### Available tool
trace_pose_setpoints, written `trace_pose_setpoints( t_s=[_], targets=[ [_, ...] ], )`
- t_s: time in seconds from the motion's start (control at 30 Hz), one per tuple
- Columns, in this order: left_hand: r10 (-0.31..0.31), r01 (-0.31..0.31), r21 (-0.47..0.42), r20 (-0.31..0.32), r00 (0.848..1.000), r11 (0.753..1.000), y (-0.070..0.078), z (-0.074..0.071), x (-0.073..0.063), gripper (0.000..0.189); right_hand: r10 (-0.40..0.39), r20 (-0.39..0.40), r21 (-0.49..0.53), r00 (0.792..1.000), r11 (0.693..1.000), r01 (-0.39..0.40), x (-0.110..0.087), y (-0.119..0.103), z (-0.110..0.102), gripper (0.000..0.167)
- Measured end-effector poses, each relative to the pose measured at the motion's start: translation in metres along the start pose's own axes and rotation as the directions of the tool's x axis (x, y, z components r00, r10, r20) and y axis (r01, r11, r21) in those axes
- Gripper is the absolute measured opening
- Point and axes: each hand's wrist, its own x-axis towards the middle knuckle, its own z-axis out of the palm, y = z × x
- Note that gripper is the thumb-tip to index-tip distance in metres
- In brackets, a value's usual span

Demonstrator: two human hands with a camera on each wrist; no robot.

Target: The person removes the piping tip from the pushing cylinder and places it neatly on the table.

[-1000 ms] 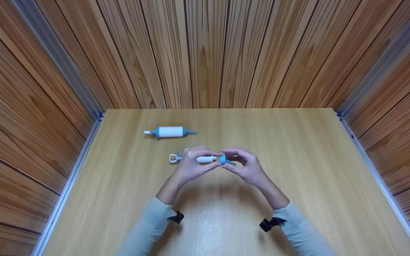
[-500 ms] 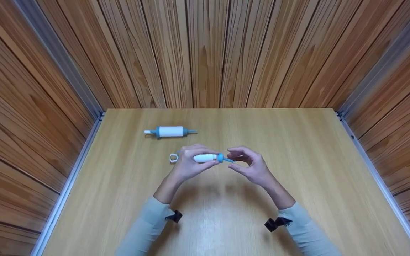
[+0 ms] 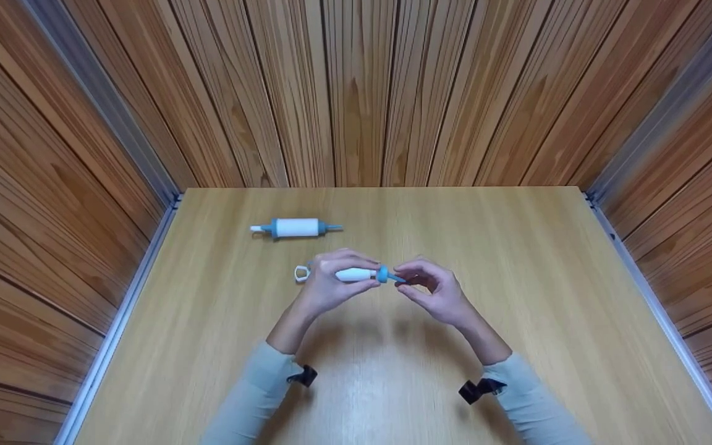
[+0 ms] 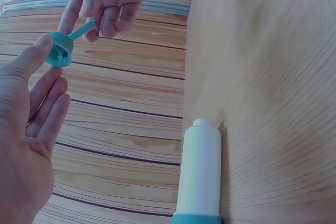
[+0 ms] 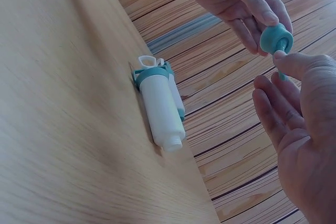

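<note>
Between my hands is a teal nozzle (image 3: 382,274), a hollow cup with a thin stem. My left hand (image 3: 330,281) pinches its cup between thumb and fingers. My right hand (image 3: 433,290) holds the thin stem by the fingertips, the thumb lying over it in the right wrist view. Below the left hand, a white syringe barrel (image 5: 161,111) lies on the table with a bare narrow neck, a teal collar (image 5: 152,77) and a white ring handle (image 3: 302,274). In the head view the left hand hides part of it. In the left wrist view the nozzle's open cup (image 4: 60,51) faces the camera.
A second syringe (image 3: 297,227), white with teal ends and a thin teal stem, lies farther back on the wooden table (image 3: 517,247). Slatted wooden walls (image 3: 356,93) enclose the table at the back and sides, with metal rails (image 3: 115,321) along the side edges.
The nozzle has moved slightly left, its cup passing into the left hand's pinch. My right hand let go of the cup, drew back to the right, then closed its fingertips on the stem.
</note>
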Motion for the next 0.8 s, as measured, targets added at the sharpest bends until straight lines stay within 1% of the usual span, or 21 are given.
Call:
trace_pose_setpoints(
  t_s=[0.27,0.53,0.8],
  targets=[
    [-0.007,0.007,-0.019,0.002,1.0,1.0,0.0016,-0.0003,-0.0008,0.023,-0.014,0.0,-0.015,1.0,1.0,0.014,0.0009,0.0005,0.0005,0.03],
    [-0.004,0.004,-0.024,-0.009,1.0,1.0,0.0016,0.0002,-0.0017,0.022,-0.007,-0.016,0.01,1.0,1.0,0.007,0.0016,-0.0012,-0.0002,0.024],
    [-0.016,0.015,-0.03,-0.015,1.0,0.999,0.0006,0.0015,-0.0024,0.025,-0.026,-0.039,0.033,0.999,0.999,0.027,0.0021,-0.0016,-0.0005,0.023]
  ],
)
